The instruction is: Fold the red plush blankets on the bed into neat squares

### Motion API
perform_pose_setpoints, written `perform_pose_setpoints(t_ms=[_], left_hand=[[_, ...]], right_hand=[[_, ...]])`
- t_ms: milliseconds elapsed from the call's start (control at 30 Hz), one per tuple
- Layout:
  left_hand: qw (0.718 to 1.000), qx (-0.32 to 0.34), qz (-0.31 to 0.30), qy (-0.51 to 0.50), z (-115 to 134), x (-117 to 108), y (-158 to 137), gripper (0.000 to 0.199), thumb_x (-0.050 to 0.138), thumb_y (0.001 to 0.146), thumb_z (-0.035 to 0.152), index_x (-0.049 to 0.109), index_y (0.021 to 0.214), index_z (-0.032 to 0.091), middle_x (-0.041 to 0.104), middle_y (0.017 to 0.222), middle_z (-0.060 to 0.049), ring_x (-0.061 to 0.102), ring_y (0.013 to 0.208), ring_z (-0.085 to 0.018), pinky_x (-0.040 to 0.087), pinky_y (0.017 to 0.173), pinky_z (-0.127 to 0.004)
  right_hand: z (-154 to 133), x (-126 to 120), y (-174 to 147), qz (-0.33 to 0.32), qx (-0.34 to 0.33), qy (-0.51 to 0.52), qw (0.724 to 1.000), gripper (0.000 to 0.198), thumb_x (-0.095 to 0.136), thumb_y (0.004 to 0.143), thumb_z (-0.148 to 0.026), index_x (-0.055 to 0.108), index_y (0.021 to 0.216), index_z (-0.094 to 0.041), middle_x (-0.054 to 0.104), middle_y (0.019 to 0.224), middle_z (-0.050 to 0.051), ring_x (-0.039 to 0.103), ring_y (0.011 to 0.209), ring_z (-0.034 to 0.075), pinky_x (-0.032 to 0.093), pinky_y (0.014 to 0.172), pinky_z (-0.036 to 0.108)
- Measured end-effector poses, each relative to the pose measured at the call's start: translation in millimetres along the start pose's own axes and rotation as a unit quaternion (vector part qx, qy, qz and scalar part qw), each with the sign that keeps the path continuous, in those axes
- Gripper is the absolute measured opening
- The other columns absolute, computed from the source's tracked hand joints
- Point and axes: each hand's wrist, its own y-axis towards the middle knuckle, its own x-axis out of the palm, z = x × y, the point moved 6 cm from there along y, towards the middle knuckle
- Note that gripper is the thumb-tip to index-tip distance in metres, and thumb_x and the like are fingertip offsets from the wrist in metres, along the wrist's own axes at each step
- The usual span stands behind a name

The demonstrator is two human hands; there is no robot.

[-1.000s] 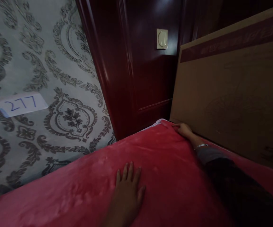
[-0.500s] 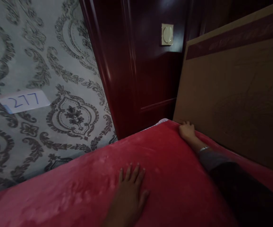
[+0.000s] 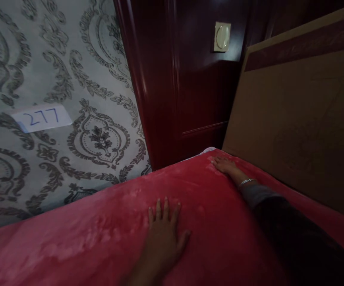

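A plush red sheet (image 3: 100, 226) covers the bed or mattress that fills the lower part of the view. My left hand (image 3: 164, 234) rests flat on it near the bottom middle, fingers spread and nothing held. Farther off, close to the sheet's back corner, my right hand (image 3: 224, 163) lies palm down on the fabric with its fingers stretched out. A thin bracelet (image 3: 246, 181) circles the right wrist below a dark sleeve. At that corner a bit of whitish fabric (image 3: 210, 149) shows along the edge.
A large cardboard sheet or box (image 3: 297, 119) stands along the right side. Behind the corner is a dark red wooden panel (image 3: 201, 95) with a gold knob plate (image 3: 222, 37). Patterned wallpaper (image 3: 100, 139) on the left bears a paper label (image 3: 45, 118) reading 277.
My right hand has moved left, from the sheet's edge by the cardboard onto its top, and its curled fingers have stretched out. My left hand stays flat on the sheet.
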Motion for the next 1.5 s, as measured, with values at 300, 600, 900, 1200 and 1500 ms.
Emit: perform_pose_setpoints(t_ms=[300,600,900,1200,1500], left_hand=[[0.999,0.045,0.010,-0.003,0,1,1,0.067,0.040,0.096,0.054,0.028,0.158,0.031,0.017,0.167,-0.002,0.009,0.155,-0.033,0.006,0.122,-0.065],[0.999,0.031,-0.015,0.013,8,-9,1,0.067,0.041,0.095,0.049,0.031,0.158,0.026,0.017,0.166,-0.004,0.011,0.154,-0.035,0.006,0.120,-0.068],[0.999,0.038,-0.001,0.027,10,-11,2,0.065,0.040,0.097,0.047,0.031,0.158,0.024,0.021,0.166,-0.008,0.015,0.154,-0.036,0.012,0.119,-0.068],[0.994,0.050,0.023,0.091,10,-11,8,0.063,0.036,0.099,0.047,0.033,0.157,0.021,0.024,0.165,-0.010,0.021,0.152,-0.038,0.021,0.116,-0.068],[0.992,0.055,0.022,0.111,14,-16,9,0.064,0.032,0.099,0.048,0.033,0.157,0.019,0.023,0.166,-0.012,0.022,0.151,-0.039,0.025,0.114,-0.066]], right_hand=[[-95,28,-29,-0.054,-0.224,0.014,0.973,0.058,0.029,0.103,-0.058,0.031,0.157,-0.038,0.020,0.167,-0.002,0.012,0.154,0.027,0.014,0.123,0.052],[44,0,-37,-0.036,-0.017,-0.022,0.999,0.057,0.026,0.105,-0.040,0.030,0.159,-0.022,0.026,0.165,0.009,0.020,0.152,0.025,0.023,0.121,0.051],[80,-9,-108,0.014,-0.027,-0.034,0.999,0.052,0.031,0.104,-0.044,0.040,0.154,-0.032,0.037,0.161,0.004,0.028,0.149,0.027,0.031,0.117,0.053],[144,-44,-210,0.029,0.158,-0.093,0.983,0.049,0.034,0.102,-0.035,0.051,0.146,-0.020,0.056,0.144,0.015,0.052,0.131,0.030,0.045,0.104,0.046],[170,-68,-280,0.070,0.285,-0.119,0.948,0.040,0.035,0.100,-0.026,0.066,0.120,-0.010,0.063,0.124,0.023,0.061,0.115,0.031,0.048,0.092,0.037]])
